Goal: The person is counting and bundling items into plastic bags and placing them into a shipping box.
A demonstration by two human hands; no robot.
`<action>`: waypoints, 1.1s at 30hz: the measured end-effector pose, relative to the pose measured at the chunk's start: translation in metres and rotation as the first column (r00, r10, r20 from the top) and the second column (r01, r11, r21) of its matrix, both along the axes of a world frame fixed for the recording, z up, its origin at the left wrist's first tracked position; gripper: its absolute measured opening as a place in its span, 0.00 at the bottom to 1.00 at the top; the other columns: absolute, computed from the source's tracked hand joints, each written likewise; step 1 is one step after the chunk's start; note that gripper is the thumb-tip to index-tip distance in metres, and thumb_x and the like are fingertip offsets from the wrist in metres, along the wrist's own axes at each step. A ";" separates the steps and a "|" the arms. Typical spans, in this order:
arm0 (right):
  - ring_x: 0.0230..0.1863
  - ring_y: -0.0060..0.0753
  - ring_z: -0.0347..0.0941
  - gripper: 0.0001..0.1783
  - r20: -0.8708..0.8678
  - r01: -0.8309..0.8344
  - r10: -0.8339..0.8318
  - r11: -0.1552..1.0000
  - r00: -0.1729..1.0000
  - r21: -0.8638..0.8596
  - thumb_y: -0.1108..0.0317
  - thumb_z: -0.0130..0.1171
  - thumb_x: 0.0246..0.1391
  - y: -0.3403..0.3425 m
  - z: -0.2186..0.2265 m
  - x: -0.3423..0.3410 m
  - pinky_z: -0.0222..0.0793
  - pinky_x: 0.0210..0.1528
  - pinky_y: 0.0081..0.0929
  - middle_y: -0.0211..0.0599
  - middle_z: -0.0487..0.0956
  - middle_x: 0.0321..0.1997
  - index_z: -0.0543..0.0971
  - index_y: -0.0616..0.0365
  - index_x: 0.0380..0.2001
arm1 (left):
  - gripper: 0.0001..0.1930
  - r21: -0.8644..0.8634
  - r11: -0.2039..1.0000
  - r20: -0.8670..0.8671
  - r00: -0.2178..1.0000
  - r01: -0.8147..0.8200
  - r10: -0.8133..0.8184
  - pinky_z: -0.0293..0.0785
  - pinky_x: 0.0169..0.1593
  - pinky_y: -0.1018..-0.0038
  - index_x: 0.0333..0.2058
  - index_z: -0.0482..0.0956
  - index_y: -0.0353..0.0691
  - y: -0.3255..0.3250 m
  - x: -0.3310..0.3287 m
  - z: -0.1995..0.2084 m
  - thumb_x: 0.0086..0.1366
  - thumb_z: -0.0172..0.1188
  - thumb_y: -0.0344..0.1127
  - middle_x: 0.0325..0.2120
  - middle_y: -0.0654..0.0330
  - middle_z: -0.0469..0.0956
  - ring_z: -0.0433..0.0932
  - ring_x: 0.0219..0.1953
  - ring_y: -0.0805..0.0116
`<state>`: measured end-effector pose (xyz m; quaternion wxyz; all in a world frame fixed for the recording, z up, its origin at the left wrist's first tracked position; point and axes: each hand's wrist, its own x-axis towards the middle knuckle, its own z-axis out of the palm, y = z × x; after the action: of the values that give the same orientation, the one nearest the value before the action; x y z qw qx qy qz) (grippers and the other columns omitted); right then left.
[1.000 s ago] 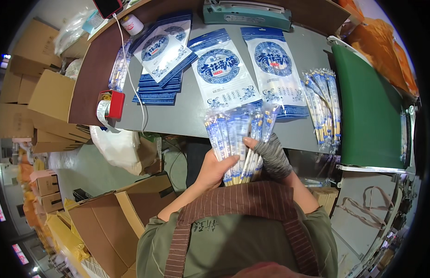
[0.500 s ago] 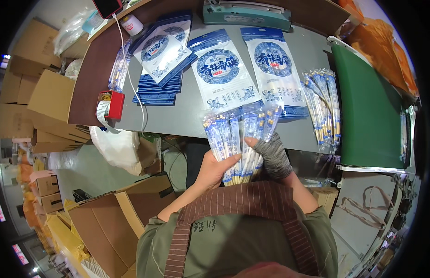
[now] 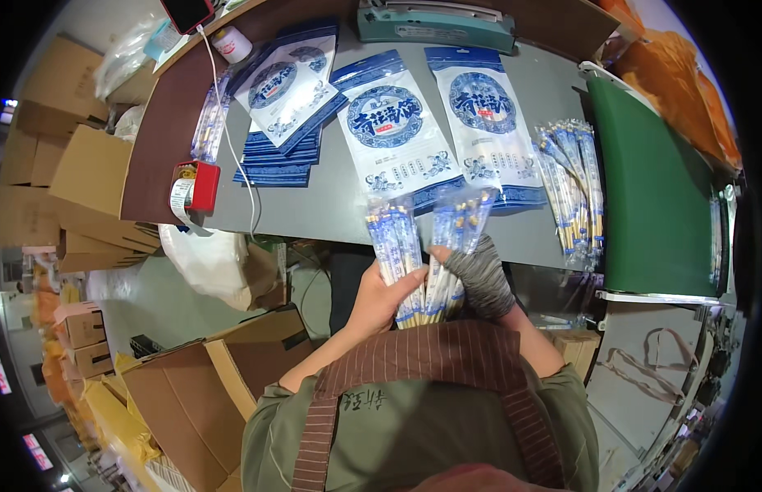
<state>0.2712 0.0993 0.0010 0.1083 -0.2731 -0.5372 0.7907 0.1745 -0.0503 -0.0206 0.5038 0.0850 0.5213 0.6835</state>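
Note:
My left hand [image 3: 379,295] is closed round a bundle of chopsticks [image 3: 395,246] wrapped in clear, blue-printed plastic, its thumb lying across the front. In my right hand [image 3: 480,279], which wears a grey knitted cover with the thumb bare, is a second bundle of wrapped chopsticks [image 3: 451,238]. The bundles stand side by side at the table's front edge, apart at the top and close together below. Just beyond them lie two flat blue-and-white pouches, a left pouch [image 3: 395,156] and a right pouch [image 3: 486,152]. The lower chopstick ends are partly hidden by my hands and apron.
More wrapped chopsticks [image 3: 571,193] lie at the right of the grey table [image 3: 315,209]. Several pouches are stacked [image 3: 282,156] at the left, near a white cable and a red tape dispenser [image 3: 202,187]. A teal sealer [image 3: 437,29] stands behind; a green-topped surface [image 3: 652,189] borders the right.
The chopsticks, earlier spread as one fan, have parted into two bundles with a gap between their tops. Both hands stay in nearly the same place.

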 end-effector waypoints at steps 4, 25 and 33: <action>0.41 0.25 0.74 0.21 -0.050 0.074 -0.090 0.961 0.995 -0.267 0.70 0.61 0.50 -0.001 0.023 -0.001 0.72 0.42 0.25 0.34 0.77 0.42 0.72 0.60 0.49 | 0.14 -0.004 0.998 0.115 0.991 -0.065 0.065 0.75 0.45 0.72 0.47 0.73 0.30 0.000 -0.002 0.000 0.62 0.58 0.27 0.41 0.57 0.78 0.77 0.41 0.71; 0.52 0.33 0.71 0.30 -0.044 0.004 -0.017 0.958 0.999 -0.286 0.71 0.61 0.49 0.001 0.024 -0.008 0.68 0.54 0.32 0.39 0.75 0.50 0.67 0.63 0.56 | 0.16 0.021 0.997 0.096 0.992 -0.080 0.077 0.76 0.45 0.72 0.48 0.71 0.31 0.001 0.002 -0.001 0.62 0.59 0.25 0.43 0.55 0.78 0.78 0.43 0.69; 0.49 0.31 0.73 0.27 -0.033 0.052 -0.058 0.984 0.998 -0.169 0.71 0.61 0.49 0.001 0.013 -0.004 0.69 0.53 0.31 0.38 0.76 0.48 0.69 0.62 0.54 | 0.16 0.034 0.995 0.045 0.995 -0.095 0.093 0.75 0.46 0.72 0.48 0.72 0.32 0.003 0.006 0.001 0.61 0.59 0.23 0.43 0.56 0.78 0.77 0.42 0.70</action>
<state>0.2676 0.1005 0.0143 0.1169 -0.2808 -0.4586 0.8350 0.1802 -0.0470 -0.0196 0.4807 0.0545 0.5013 0.7173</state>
